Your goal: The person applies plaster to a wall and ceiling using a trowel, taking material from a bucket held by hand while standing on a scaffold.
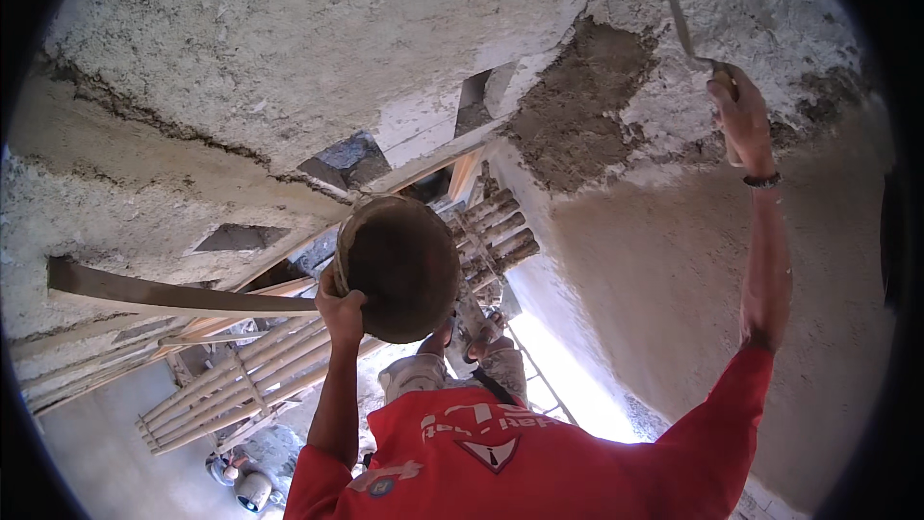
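My left hand [342,316] grips the rim of a round bucket [348,260], thumb over the edge. The bucket is tilted so its dark inside shows; what lies in it is too dark to make out. Raised at the upper right, my right hand [743,123] is closed around the handle of a trowel [680,21]. Its thin blade points up and is seen nearly edge-on, close to the rough pale wall [770,10]. Left of the trowel, a patch of darker brown mortar [587,101] covers part of the wall near the corner.
A long strip of wood [183,300] runs from the left wall toward my left hand. Below are bamboo platforms [245,380] and a bundle of poles [496,236]; my feet stand beside the bundle. A smoother plastered wall [674,260] lies right. Far down is a pale container [253,491].
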`<action>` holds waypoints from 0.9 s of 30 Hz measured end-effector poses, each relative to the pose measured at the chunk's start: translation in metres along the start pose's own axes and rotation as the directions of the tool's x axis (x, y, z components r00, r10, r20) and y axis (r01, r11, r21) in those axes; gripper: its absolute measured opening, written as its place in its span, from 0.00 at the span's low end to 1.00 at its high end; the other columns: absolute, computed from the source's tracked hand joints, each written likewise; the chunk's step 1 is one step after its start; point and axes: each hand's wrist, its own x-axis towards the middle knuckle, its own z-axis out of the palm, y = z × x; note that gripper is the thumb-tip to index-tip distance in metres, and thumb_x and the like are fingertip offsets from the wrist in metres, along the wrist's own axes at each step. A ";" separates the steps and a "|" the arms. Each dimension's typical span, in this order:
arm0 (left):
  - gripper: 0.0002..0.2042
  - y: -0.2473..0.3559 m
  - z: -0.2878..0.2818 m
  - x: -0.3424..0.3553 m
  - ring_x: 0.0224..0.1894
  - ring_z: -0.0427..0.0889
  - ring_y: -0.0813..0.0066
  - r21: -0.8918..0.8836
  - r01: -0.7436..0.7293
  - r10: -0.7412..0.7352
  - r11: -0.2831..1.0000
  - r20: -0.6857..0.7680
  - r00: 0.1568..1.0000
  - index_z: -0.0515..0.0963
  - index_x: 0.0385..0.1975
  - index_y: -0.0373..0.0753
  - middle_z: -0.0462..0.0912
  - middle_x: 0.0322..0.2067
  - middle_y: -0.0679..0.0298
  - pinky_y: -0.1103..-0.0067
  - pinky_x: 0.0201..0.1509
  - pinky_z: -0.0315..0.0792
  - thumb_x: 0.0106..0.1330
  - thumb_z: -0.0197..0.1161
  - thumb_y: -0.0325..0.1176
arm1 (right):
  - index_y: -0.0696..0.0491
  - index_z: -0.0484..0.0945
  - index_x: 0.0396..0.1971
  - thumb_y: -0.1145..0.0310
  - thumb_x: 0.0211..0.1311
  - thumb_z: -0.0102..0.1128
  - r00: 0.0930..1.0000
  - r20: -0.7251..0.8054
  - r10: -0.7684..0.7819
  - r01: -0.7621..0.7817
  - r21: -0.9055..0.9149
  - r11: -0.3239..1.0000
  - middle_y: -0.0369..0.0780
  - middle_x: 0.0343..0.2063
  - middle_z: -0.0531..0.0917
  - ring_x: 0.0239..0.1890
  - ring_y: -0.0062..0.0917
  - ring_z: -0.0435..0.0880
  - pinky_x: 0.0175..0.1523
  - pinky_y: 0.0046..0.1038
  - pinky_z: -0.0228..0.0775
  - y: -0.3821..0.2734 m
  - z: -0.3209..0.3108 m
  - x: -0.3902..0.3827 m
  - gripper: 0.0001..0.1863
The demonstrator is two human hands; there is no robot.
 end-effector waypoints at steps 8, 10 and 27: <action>0.29 0.026 0.043 -0.011 0.39 0.79 0.74 -0.023 -0.066 0.067 0.998 0.026 0.997 0.76 0.49 0.27 0.82 0.38 0.60 0.80 0.47 0.74 0.39 0.56 0.21 | 0.58 0.71 0.48 0.67 0.64 0.59 0.798 0.594 0.103 -0.299 0.242 0.923 0.41 0.29 0.78 0.23 0.20 0.78 0.22 0.20 0.72 0.006 0.121 -0.130 0.16; 0.29 0.029 0.048 -0.008 0.39 0.79 0.73 -0.050 -0.071 0.073 0.996 0.050 0.996 0.76 0.50 0.27 0.82 0.38 0.61 0.79 0.47 0.73 0.39 0.56 0.21 | 0.59 0.71 0.49 0.70 0.62 0.61 0.740 0.672 -0.024 -0.234 0.291 0.927 0.40 0.28 0.78 0.21 0.20 0.77 0.23 0.22 0.72 -0.002 0.150 -0.161 0.17; 0.29 0.099 0.087 0.011 0.36 0.74 0.84 -0.236 -0.103 0.176 0.966 0.310 0.934 0.76 0.51 0.30 0.80 0.40 0.68 0.85 0.41 0.70 0.40 0.56 0.17 | 0.57 0.74 0.48 0.69 0.54 0.59 0.552 0.429 -0.715 0.783 0.027 0.621 0.47 0.32 0.80 0.29 0.36 0.84 0.35 0.38 0.79 -0.051 0.224 -0.198 0.19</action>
